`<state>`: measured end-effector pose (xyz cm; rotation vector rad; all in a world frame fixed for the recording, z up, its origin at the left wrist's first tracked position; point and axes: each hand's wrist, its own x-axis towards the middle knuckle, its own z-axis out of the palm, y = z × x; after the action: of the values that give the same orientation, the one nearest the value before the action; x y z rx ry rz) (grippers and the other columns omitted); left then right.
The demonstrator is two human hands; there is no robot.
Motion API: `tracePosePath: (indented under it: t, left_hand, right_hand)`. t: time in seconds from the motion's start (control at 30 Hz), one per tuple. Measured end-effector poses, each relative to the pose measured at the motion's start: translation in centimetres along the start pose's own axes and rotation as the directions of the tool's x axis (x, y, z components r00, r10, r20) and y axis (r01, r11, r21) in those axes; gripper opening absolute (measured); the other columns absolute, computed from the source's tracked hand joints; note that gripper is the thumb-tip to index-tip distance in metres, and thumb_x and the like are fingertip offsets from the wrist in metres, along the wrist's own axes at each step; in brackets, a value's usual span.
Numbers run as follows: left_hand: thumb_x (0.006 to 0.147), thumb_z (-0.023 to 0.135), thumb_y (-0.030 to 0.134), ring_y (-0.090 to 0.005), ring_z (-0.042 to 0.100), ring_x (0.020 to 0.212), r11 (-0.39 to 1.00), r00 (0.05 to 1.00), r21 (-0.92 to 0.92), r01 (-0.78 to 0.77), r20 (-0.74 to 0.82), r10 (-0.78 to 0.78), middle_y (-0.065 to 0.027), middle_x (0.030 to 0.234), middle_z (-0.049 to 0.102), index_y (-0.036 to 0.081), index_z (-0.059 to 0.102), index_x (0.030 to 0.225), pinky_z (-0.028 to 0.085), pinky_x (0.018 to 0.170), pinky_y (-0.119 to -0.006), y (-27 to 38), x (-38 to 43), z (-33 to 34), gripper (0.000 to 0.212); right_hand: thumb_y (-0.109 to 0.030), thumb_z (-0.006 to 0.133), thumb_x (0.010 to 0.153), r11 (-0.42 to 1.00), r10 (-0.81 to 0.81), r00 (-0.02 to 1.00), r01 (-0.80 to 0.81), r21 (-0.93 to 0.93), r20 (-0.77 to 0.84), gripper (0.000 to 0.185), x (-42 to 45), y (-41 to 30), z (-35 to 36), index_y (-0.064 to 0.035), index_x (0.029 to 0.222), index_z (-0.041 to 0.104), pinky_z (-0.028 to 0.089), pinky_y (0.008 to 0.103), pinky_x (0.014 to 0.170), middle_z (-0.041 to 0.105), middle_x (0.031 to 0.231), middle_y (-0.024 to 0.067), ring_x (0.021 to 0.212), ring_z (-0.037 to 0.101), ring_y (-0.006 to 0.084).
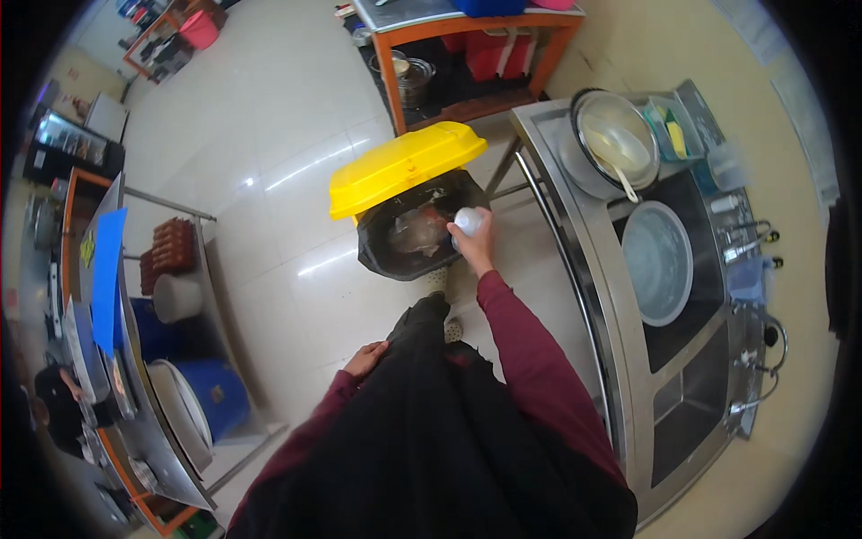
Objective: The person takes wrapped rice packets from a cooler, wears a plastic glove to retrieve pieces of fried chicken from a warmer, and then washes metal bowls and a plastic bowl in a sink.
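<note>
My right hand [477, 241] is closed around a whitish, rounded object [468, 220], possibly a plastic container, over the right side of a bin. A black liner [384, 264] covers the rim of this bin, and its yellow lid [407, 168] stands raised on the far side. Inside lies crumpled clear plastic [419, 231] with some reddish waste. My left hand [367, 358] rests low beside the dark apron [417, 418], its fingers partly bent at the cloth; whether it grips the cloth I cannot tell.
To the right runs a steel double sink [606, 283] with a round basin [656, 263] and stacked strainers [616, 138]. An orange-framed table [471, 27] stands ahead. On the left are a steel table [158, 397], a blue drum [219, 397] and, at the far left edge, another person [60, 411].
</note>
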<state>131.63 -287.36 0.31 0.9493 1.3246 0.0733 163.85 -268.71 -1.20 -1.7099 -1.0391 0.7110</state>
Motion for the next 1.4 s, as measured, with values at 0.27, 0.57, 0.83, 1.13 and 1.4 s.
tracePosePath:
  t: [0.27,0.57,0.83,1.13,1.4]
  left_hand:
    - [0.098,0.047,0.047,-0.0202,0.058,0.113,0.963,0.997,-0.267,-0.02,-0.073,0.001,-0.0146,0.126,0.06,-0.001,0.052,0.134,0.044,0.098,-0.031,-5.0,-1.3,1.6,0.061]
    - [0.099,0.049,0.041,-0.0182,0.058,0.111,0.959,0.998,-0.279,0.055,-0.021,-0.063,-0.012,0.123,0.062,0.0,0.053,0.133,0.044,0.098,-0.03,-8.9,0.7,0.9,0.053]
    - [0.1,0.049,0.037,-0.0164,0.061,0.104,0.939,0.998,-0.338,0.06,0.035,-0.052,-0.0085,0.117,0.064,0.001,0.058,0.127,0.048,0.092,-0.03,-9.4,0.0,-2.6,0.046]
    - [0.098,0.047,0.042,-0.0275,0.063,0.101,0.96,0.984,0.279,0.02,-0.176,0.031,-0.0173,0.111,0.066,-0.001,0.06,0.12,0.048,0.091,-0.039,-14.4,4.6,-12.9,0.05]
    - [0.093,0.052,0.031,-0.0394,0.062,0.103,0.968,0.986,0.236,-0.085,-0.118,0.115,-0.0235,0.107,0.065,0.005,0.056,0.122,0.047,0.091,-0.047,-16.6,3.6,-31.2,0.039]
  right_hand:
    - [-0.017,0.082,0.066,0.874,-0.286,0.95,0.312,-0.372,0.126,0.08,1.0,-5.6,1.9,-0.0141,0.134,0.039,0.039,0.0508,0.097,0.035,0.129,0.0167,0.117,0.039,0.0401]
    - [-0.051,0.066,0.08,-0.185,0.282,0.634,-0.701,0.689,0.72,0.073,-4.0,-1.7,-3.9,-0.0113,0.137,0.043,0.05,0.0479,0.081,0.047,0.135,0.0185,0.12,0.047,0.0404]
    - [-0.056,0.061,0.081,-0.245,-0.265,0.609,-0.792,0.559,0.747,0.082,-10.4,-7.5,-5.6,-0.0121,0.145,0.034,0.053,0.0507,0.077,0.025,0.152,0.0253,0.118,0.048,0.048]
    - [-0.06,0.068,0.072,0.099,-0.194,0.368,-0.915,0.391,0.909,0.09,-12.0,-14.1,2.2,-0.0043,0.138,0.044,0.042,0.0611,0.098,0.03,0.141,0.0419,0.127,0.043,0.0488]
    - [-0.043,0.057,0.088,0.217,0.136,0.512,-0.851,0.479,0.848,0.061,-1.7,-21.0,22.2,-0.0107,0.138,0.044,0.05,0.0575,0.089,0.053,0.134,0.0131,0.116,0.056,0.0347]
